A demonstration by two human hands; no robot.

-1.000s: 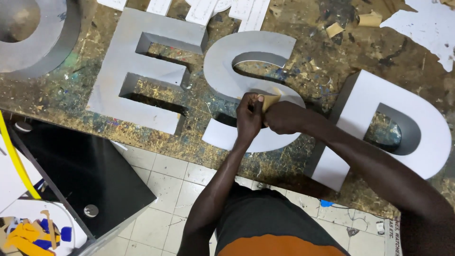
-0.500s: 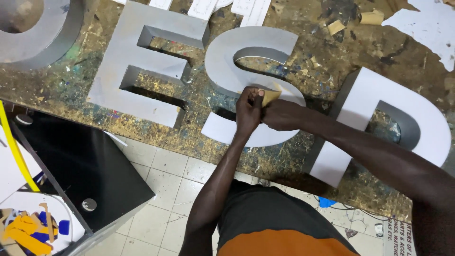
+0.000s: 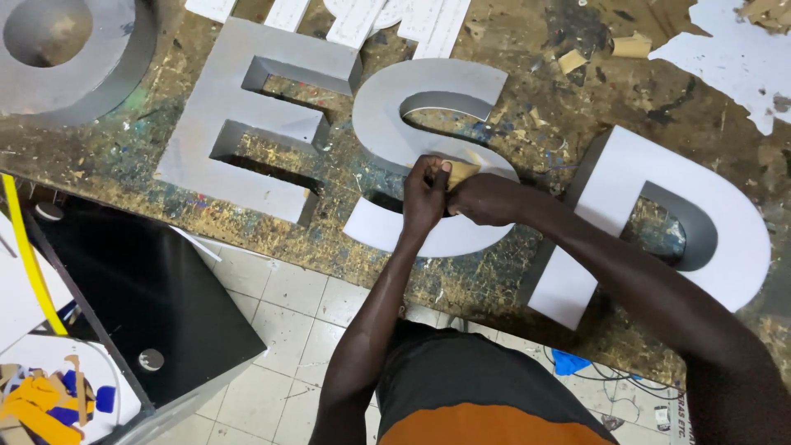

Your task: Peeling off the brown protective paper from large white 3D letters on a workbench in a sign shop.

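A large grey S-shaped block letter (image 3: 428, 99) lies flat on a paint-spattered workbench (image 3: 527, 49). My left hand (image 3: 424, 196) and my right hand (image 3: 486, 199) meet over the middle of the S. Together they pinch a small tan piece, like folded sandpaper (image 3: 461, 171), pressed against the letter's face. Both hands are closed around it, thumbs on top. My forearms reach in from the bottom and the right.
A grey E-shaped letter (image 3: 247, 124) lies left of the S, a round letter (image 3: 74, 49) at far left, a white-faced P-shaped letter (image 3: 659, 222) at right. White strips (image 3: 354, 16) lie at the back. A black panel (image 3: 124, 305) leans below the bench over tiled floor.
The two hands have stayed together on the S, shifting only slightly along its middle stroke. The view has drifted a little.
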